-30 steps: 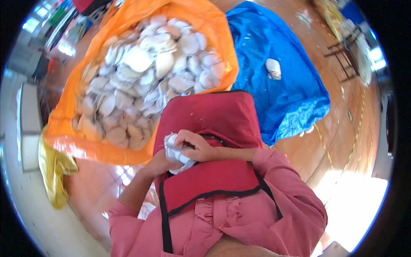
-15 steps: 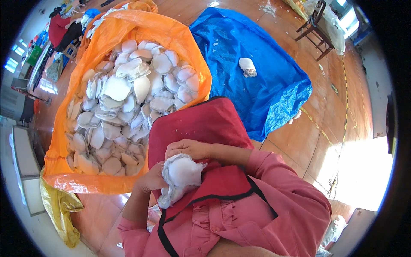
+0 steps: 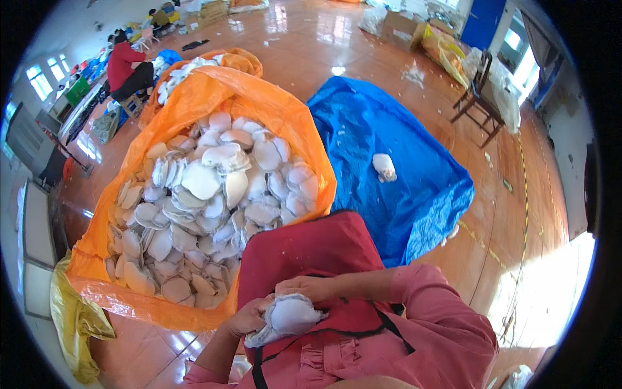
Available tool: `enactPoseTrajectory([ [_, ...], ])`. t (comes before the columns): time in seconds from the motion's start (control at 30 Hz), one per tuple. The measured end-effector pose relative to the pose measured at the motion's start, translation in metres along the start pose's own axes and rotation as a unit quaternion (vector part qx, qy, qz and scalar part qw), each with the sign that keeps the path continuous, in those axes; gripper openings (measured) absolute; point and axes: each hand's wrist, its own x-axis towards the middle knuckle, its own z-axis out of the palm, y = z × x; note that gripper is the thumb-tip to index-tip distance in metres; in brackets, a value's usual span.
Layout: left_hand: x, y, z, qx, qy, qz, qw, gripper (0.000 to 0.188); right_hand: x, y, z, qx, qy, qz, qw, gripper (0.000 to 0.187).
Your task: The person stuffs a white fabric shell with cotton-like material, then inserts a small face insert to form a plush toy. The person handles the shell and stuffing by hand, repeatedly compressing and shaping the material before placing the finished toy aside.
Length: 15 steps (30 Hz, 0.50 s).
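A white padded cup [image 3: 295,316], shaped like a bra cup with a loose fabric rim, sits between my hands over my red apron [image 3: 308,243]. My left hand [image 3: 249,319] grips its left edge with bent fingers. Along the upper edge, my right hand [image 3: 303,286] pinches the rim, its fingertips partly hidden. Ahead and to the left stands a big orange sack [image 3: 265,94], rolled open and heaped with similar white cups [image 3: 201,178]. On a blue plastic sheet or sack [image 3: 363,129] to the right of it lies one small white bundle [image 3: 384,167].
A wooden chair [image 3: 481,104] stands at the far right on the reddish tiled floor [image 3: 285,58]. Far left, a person in red [image 3: 123,68] sits by a long heap of things. A yellow sack [image 3: 74,324] lies at the near left. Cardboard boxes [image 3: 398,30] are at the back.
My view has tilted up, so the sacks and hands sit lower and more of the room shows. The cup has turned between my hands, its rounded face now more toward me.
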Motion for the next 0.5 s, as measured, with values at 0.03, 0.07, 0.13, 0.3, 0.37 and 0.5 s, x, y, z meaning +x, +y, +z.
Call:
enactPoseTrajectory([
  [0.03, 0.002, -0.006, -0.003, 0.006, 0.009, 0.023, 1.000, 0.039, -0.003, 0.003, -0.001, 0.018, 0.009, 0.006, 1.000, 0.037],
  [0.07, 0.004, -0.015, -0.008, 0.009, 0.022, 0.044, 0.999, 0.039, -0.004, -0.002, 0.003, 0.031, 0.021, 0.030, 0.999, 0.036],
  [0.13, 0.006, -0.028, -0.009, 0.014, 0.058, 0.088, 0.994, 0.036, -0.007, -0.014, 0.012, 0.058, 0.048, 0.077, 0.994, 0.037],
  [0.3, 0.009, -0.026, -0.006, 0.069, 0.073, 0.171, 0.980, 0.030, -0.005, -0.010, -0.002, -0.074, -0.044, 0.056, 0.995, 0.034],
  [0.37, 0.005, -0.024, 0.000, 0.006, 0.058, 0.148, 0.987, 0.030, -0.002, -0.020, -0.007, -0.107, -0.094, 0.037, 0.989, 0.035],
  [0.5, -0.003, -0.022, 0.001, -0.103, -0.008, 0.136, 0.985, 0.040, -0.008, -0.016, -0.020, -0.013, -0.180, 0.118, 0.977, 0.049],
])
